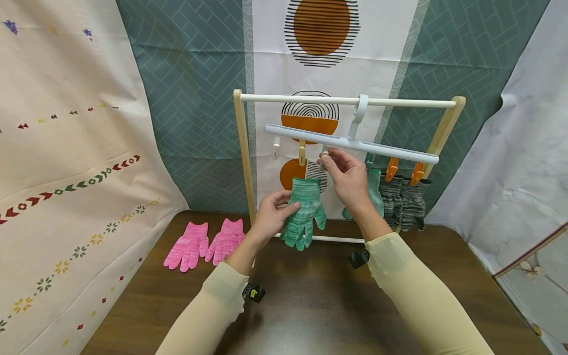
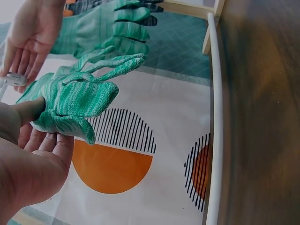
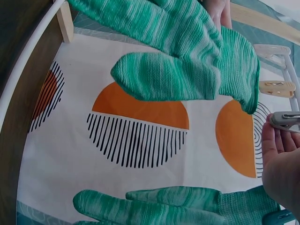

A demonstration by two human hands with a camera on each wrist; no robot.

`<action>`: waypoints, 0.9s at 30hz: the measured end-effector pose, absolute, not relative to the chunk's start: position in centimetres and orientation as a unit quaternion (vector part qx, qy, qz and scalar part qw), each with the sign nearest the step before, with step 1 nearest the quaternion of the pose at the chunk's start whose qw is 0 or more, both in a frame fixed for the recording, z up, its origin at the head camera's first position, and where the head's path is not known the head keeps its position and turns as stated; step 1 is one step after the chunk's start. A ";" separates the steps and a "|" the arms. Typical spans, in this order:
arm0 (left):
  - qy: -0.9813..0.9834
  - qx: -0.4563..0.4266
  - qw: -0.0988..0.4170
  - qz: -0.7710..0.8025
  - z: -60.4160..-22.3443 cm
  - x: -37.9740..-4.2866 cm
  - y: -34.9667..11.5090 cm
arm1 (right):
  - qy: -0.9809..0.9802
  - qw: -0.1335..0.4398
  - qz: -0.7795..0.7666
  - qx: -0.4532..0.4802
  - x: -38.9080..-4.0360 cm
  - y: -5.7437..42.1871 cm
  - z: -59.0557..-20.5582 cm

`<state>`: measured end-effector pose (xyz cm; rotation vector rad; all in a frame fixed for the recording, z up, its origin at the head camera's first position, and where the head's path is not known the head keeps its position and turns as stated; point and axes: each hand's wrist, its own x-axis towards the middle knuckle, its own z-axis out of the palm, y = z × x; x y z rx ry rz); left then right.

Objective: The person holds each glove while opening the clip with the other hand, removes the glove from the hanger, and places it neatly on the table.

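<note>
My left hand pinches a green knit glove between thumb and fingers. The glove hangs with its cuff up and its fingers down, under the left half of a white clip hanger. My right hand pinches a light grey clip that hangs from the hanger. In the right wrist view the glove's cuff edge is close to this clip but apart from it. Behind my right hand hangs another green glove, partly hidden in the head view.
The hanger hooks over the white top bar of a wood-sided rack. Left of the grey clip hang a beige clip and a white clip. Orange clips hold dark grey gloves. Two pink gloves lie on the brown table.
</note>
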<state>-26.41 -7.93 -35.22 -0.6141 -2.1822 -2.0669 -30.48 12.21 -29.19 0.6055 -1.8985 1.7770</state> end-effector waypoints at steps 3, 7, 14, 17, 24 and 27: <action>-0.712 -0.198 0.033 -0.673 -35.3 -26.2 -8.3 | -0.693 0.229 0.644 0.228 -29.5 11.9 -28.5; -0.711 -0.193 0.031 -0.675 -35.6 -25.9 -8.8 | -0.696 0.223 0.643 0.229 -28.3 11.7 -27.7; -0.710 -0.184 0.029 -0.679 -36.2 -25.5 -9.7 | -0.700 0.219 0.642 0.224 -28.4 11.7 -27.7; -0.708 -0.180 0.021 -0.683 -36.5 -25.5 -10.0 | -0.697 0.217 0.645 0.226 -28.5 11.8 -27.7; -0.709 -0.155 0.034 -0.687 -38.5 -26.6 -10.9 | -0.691 0.217 0.646 0.241 -28.5 11.7 -27.7; -0.714 -0.150 0.047 -0.682 -38.9 -26.6 -11.1 | -0.693 0.217 0.645 0.238 -28.4 11.7 -27.7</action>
